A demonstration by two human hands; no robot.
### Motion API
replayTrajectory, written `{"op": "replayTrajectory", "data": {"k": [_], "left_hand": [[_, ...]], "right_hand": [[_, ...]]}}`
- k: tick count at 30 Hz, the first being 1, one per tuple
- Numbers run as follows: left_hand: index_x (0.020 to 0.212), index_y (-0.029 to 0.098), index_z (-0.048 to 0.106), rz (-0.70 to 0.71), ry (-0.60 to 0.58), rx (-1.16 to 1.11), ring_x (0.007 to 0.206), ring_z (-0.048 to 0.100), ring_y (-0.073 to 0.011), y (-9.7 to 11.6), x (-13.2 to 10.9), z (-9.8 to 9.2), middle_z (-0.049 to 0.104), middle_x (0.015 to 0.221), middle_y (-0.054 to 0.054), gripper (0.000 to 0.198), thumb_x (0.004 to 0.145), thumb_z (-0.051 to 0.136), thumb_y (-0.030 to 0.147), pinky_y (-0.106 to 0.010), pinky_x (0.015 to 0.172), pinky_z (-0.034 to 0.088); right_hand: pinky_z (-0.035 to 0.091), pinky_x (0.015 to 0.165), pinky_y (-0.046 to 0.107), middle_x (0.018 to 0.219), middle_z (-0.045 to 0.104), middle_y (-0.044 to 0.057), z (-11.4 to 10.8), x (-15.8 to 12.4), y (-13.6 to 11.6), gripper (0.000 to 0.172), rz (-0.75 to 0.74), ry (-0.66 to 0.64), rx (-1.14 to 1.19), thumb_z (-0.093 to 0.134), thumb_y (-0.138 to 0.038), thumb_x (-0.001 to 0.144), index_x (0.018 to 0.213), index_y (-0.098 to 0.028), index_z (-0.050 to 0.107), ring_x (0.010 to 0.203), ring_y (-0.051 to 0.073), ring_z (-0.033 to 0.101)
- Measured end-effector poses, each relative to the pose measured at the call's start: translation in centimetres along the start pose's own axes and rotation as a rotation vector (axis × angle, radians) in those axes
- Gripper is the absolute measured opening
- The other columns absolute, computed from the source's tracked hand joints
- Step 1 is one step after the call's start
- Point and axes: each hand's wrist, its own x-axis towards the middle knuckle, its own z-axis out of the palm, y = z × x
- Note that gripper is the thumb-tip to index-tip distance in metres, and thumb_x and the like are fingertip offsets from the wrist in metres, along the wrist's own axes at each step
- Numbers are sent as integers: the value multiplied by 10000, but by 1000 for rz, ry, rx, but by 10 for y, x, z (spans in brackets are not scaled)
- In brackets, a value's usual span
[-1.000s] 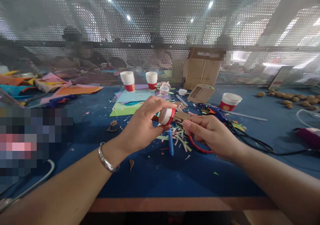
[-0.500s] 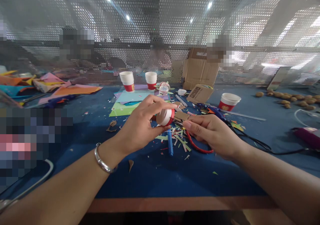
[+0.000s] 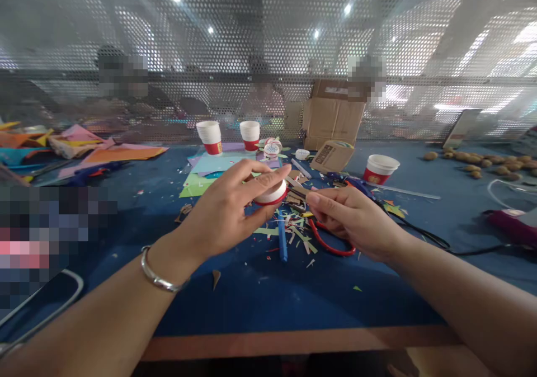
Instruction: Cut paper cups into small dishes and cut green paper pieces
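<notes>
My left hand (image 3: pixel 229 209) is closed round a small white paper cup with a red band (image 3: pixel 272 194), held just above the blue table (image 3: pixel 268 293). My right hand (image 3: pixel 350 217) grips red-handled scissors (image 3: pixel 329 243), whose blades point left towards the cup. The red loop of the handle shows below my fingers. Scraps of coloured paper (image 3: pixel 296 229) and a blue pen (image 3: pixel 282 241) lie under both hands.
Paper cups (image 3: pixel 208 136) (image 3: pixel 250 135) (image 3: pixel 380 168) stand further back, beside coloured sheets (image 3: pixel 218 167), a cardboard box (image 3: pixel 331 114) and a smaller box (image 3: pixel 333 156). A black cable (image 3: pixel 423 237) runs right towards a purple tool (image 3: pixel 509 226). Nuts (image 3: pixel 482 161) lie far right. A perforated screen (image 3: pixel 268 58) backs the table.
My left hand has turned the cup so its bottom now faces more downward and the fingers cover more of it. My right hand with the scissors has barely shifted.
</notes>
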Motion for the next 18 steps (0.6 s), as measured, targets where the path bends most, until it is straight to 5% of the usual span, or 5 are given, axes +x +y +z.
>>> {"op": "replayTrajectory", "data": {"k": [6, 12, 18], "left_hand": [[1004, 170, 694, -344, -88, -156, 712, 586, -146, -6, 4, 0, 674, 795, -7, 300, 934, 580, 439, -257, 661, 457], [845, 158, 678, -672, -252, -589, 656, 545, -133, -1, 4, 7, 630, 737, 5, 200, 818, 665, 356, -234, 567, 406], [607, 170, 563, -722, -398, -767, 507, 391, -87, 18, 6, 14, 466, 553, 44, 241, 803, 640, 286, -218, 456, 269]], "right_hand": [[74, 390, 214, 516, 238, -110, 2, -1, 1, 461, 79, -2, 89, 613, -584, 911, 710, -182, 512, 449, 45, 120], [95, 414, 227, 523, 254, -106, 3, 2, 3, 456, -13, 119, 47, 625, -613, 887, 769, -174, 579, 466, 57, 155], [314, 529, 242, 666, 506, -29, 10, 3, 6, 349, -115, 78, -195, 720, -494, 845, 761, -174, 608, 600, 105, 418]]}}
